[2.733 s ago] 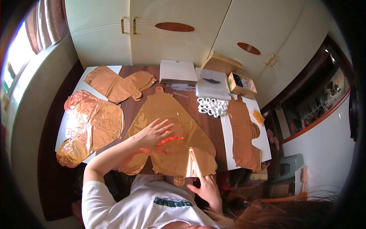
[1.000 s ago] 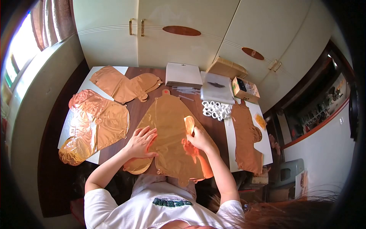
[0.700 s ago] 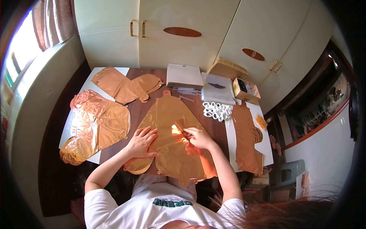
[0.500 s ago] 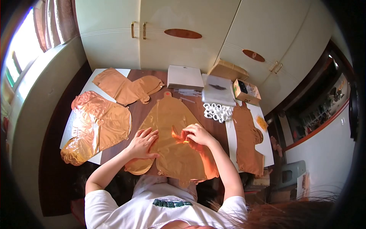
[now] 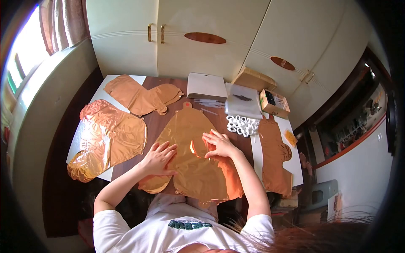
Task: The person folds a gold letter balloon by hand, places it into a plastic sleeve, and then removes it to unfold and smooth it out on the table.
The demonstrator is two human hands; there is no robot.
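Observation:
A flat, shiny gold-orange foil piece (image 5: 190,130) lies on the brown tabletop in front of me, its small round tab pointing away and its lower edge reaching the table's near edge. My left hand (image 5: 160,159) rests on its left side, fingers spread, beside a rounded foil lobe (image 5: 155,183). On the right part of the same foil is my right hand (image 5: 219,144), fingers apart and curved, with nothing visible between them. A bright reflection shows on the foil beside that hand.
More foil pieces lie at the left (image 5: 114,135), back left (image 5: 139,95) and right (image 5: 273,156). Behind are a white box (image 5: 206,85), clear plastic bags (image 5: 242,101), white rings (image 5: 242,125), thin white sticks (image 5: 209,103) and a small open box (image 5: 274,104).
My right hand has opened from a pinch, its fingers now spread a little higher on the foil. The left hand stays in place. The view has shifted slightly.

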